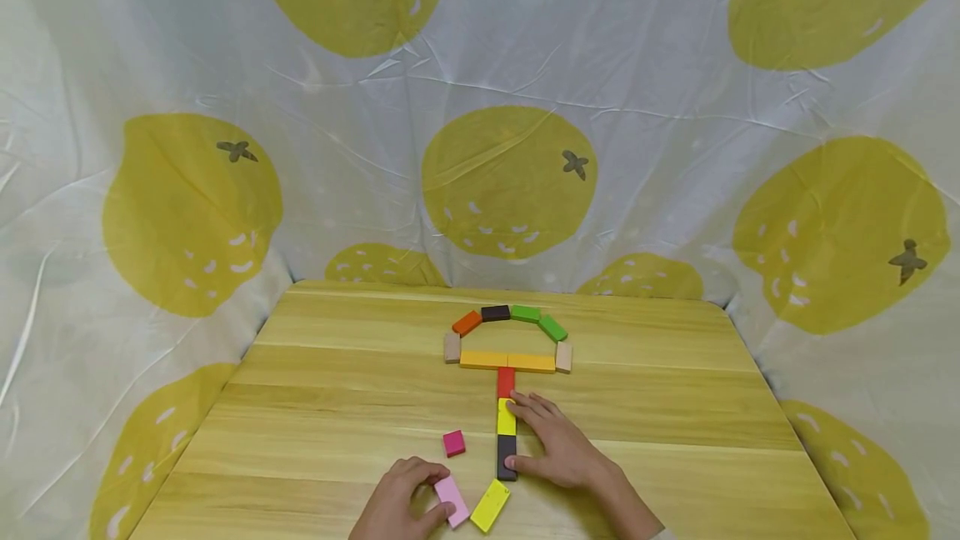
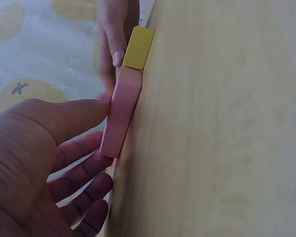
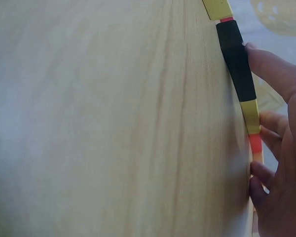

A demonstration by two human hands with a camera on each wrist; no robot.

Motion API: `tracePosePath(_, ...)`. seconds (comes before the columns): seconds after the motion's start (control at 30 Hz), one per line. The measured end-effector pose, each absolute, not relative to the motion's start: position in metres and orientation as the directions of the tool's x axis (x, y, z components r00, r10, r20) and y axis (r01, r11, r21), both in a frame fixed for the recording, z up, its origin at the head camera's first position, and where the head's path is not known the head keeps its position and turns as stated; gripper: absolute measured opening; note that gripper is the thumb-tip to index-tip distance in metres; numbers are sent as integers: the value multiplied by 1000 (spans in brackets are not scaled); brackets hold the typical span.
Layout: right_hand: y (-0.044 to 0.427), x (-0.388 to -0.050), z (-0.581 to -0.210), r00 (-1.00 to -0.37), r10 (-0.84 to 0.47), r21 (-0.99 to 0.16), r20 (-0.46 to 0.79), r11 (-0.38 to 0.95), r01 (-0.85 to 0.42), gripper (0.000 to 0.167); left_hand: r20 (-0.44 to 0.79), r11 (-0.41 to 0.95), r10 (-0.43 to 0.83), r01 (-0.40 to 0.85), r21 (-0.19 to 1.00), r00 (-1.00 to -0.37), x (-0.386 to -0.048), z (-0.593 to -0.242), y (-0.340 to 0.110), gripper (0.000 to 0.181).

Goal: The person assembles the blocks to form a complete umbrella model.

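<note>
My left hand (image 1: pixel 403 500) pinches a pink block (image 1: pixel 452 501) between thumb and fingers, low on the table. Beside it lies a tilted yellow block (image 1: pixel 491 506), and in the left wrist view the pink block's end appears to meet this yellow block (image 2: pixel 139 48). My right hand (image 1: pixel 564 444) rests along a straight column of blocks, fingers extended. Its thumb touches the black block (image 1: pixel 506 458), also seen in the right wrist view (image 3: pixel 238 61), and its fingertips reach the yellow block (image 1: pixel 507 417) above. A red block (image 1: pixel 506 382) tops the column.
Two orange-yellow blocks (image 1: pixel 483 360) form a bar above the column. Over it curves an arch of wooden, orange, black (image 1: pixel 495 313) and green blocks (image 1: pixel 553 328). A magenta block (image 1: pixel 453 442) lies apart, left of the column. A lemon-print cloth (image 1: pixel 510 182) hangs behind the wooden table (image 1: pixel 337 390).
</note>
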State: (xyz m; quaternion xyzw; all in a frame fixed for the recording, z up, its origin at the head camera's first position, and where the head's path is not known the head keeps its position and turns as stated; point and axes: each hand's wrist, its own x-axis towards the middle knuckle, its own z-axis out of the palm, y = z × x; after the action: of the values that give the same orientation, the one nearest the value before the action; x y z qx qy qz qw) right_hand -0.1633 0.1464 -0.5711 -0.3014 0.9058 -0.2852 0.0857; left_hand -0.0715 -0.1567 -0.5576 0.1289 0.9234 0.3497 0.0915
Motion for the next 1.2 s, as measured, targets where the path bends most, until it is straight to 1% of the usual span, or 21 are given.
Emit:
tracePosePath(0.2,146,-163,-572,-804,-594,-573,14,654,-494,82,-26,723,316,223,654,-948,-72,-561,-155,45)
tracePosePath(0.43,146,-164,-573,-803,-595,-575,15,652,-495,82,-5,722,314,235,651,-949,-72,-561,-154,44)
tracePosePath(0.83,146,-162,-570,-801,-598,-569,22,651,-502,82,-3,711,320,238,662,-947,-73,-563,-155,44)
tracePosePath(1.07,145,-162,-569,-805,-593,-584,10,650,-486,81,-42,711,321,211,671,-946,-73,-560,-154,45)
tracePosePath(1.2,145,-162,-569,-806,-592,-584,2,654,-481,82,-44,711,307,199,674,-951,-73,-560,-154,42)
